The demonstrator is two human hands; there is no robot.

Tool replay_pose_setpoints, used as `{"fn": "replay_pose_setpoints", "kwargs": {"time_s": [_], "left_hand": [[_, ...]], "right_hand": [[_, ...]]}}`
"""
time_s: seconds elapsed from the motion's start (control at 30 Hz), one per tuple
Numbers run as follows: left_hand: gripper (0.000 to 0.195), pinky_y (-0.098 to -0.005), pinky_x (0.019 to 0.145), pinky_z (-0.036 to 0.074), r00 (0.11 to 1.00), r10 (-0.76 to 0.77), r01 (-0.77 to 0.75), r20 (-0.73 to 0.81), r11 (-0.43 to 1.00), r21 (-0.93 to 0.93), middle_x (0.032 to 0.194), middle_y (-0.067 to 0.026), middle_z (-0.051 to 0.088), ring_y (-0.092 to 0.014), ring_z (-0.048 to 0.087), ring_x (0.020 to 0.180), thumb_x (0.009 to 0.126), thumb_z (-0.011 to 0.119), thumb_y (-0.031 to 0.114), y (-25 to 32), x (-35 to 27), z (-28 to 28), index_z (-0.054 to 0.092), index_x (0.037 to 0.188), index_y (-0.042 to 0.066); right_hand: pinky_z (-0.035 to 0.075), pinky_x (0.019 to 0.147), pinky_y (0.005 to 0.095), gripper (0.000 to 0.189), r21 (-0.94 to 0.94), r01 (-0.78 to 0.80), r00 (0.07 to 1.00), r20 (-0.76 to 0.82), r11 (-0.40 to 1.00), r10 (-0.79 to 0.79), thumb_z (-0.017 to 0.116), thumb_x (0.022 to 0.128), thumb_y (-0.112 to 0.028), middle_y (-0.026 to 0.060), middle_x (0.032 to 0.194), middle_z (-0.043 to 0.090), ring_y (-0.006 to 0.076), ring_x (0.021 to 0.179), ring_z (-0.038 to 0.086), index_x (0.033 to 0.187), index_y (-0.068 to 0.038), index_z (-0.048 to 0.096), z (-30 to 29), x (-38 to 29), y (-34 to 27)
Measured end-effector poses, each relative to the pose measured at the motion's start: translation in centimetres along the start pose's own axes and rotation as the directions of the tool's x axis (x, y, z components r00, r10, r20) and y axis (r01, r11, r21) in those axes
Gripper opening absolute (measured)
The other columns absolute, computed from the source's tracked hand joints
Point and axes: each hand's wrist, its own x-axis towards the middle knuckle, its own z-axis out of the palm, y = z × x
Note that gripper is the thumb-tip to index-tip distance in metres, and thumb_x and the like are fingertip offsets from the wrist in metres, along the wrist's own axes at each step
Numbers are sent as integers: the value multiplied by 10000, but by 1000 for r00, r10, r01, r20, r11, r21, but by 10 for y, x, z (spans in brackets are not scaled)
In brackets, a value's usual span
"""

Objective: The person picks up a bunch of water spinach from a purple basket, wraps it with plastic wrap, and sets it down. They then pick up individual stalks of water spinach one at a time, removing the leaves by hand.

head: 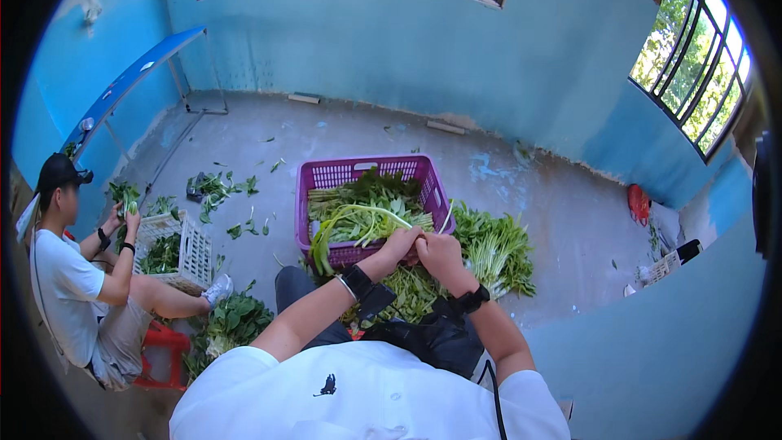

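Observation:
Both my hands are close together over the near right edge of a purple plastic crate [374, 165]. My left hand [400, 245] is closed around the pale stalk of a leafy green vegetable [360, 209], whose long leaves arch left over the crate's rim. My right hand [441, 255] touches the left one, its fingers curled on the stalk by the knuckles; a thin pale stem rises beside it. Inside the crate lie bundled leafy greens [382, 186]. Loose greens [412, 293] are heaped below my hands, and a pile of long-stemmed greens [492, 250] rests right of the crate.
At the left a co-worker [73, 269] sits on a red plastic stool [165, 354], holding greens over a white crate [198, 250]. More greens [238, 318] lie near that person's shoe. Scattered leaves [214, 192] dot the floor; a blue-topped table [134, 73] stands behind.

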Motion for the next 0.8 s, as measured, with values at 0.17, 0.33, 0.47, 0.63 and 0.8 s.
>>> {"fn": "replay_pose_setpoints", "kwargs": {"time_s": [0.17, 0.33, 0.47, 0.63, 0.8], "left_hand": [[299, -263, 365, 342, 997, 9, -24, -81, 982, -187, 449, -12, 396, -137, 399, 360, 810, 426, 251, 13, -6, 10, 443, 570, 73], [284, -265, 379, 359, 994, 29, -59, -105, 955, -290, 453, -17, 398, -140, 396, 365, 799, 446, 226, 6, 2, 8, 417, 559, 77], [285, -266, 399, 365, 984, 151, -178, -98, 896, -408, 455, -22, 384, -150, 405, 379, 798, 448, 219, 0, -3, 6, 393, 553, 85], [308, -273, 407, 353, 961, 191, -267, -201, 833, -485, 452, -13, 344, -156, 406, 394, 805, 434, 249, 2, 9, -15, 370, 546, 93], [298, -230, 361, 261, 989, -123, 133, 82, 981, -140, 450, 18, 330, -99, 341, 375, 786, 424, 238, 2, 4, -14, 343, 524, 118]], "right_hand": [[457, 453, 309, 294, 748, -300, 951, 184, 593, 249, 397, 814, -181, 108, 562, 565, 214, 487, 567, 660, 27, 536, 15, 2, 10], [449, 433, 250, 266, 893, -387, 906, 323, 227, 276, 368, 846, -178, 49, 560, 514, 145, 454, 531, 655, -21, 468, 23, 8, 22], [324, 359, 221, 240, 934, -358, 893, 337, 15, 297, 367, 824, -178, -7, 467, 380, 105, 365, 388, 602, -89, 387, 22, 4, 21], [382, 483, 296, 297, 870, -493, 817, 465, -5, 340, 358, 818, -293, 20, 483, 423, 160, 473, 448, 698, -51, 484, 36, 3, 89], [421, 716, 314, 573, -57, -389, 894, 217, 920, 392, 293, 872, -462, 146, 801, 625, 230, 773, 598, 1070, 37, 495, 36, -4, 91]]}}
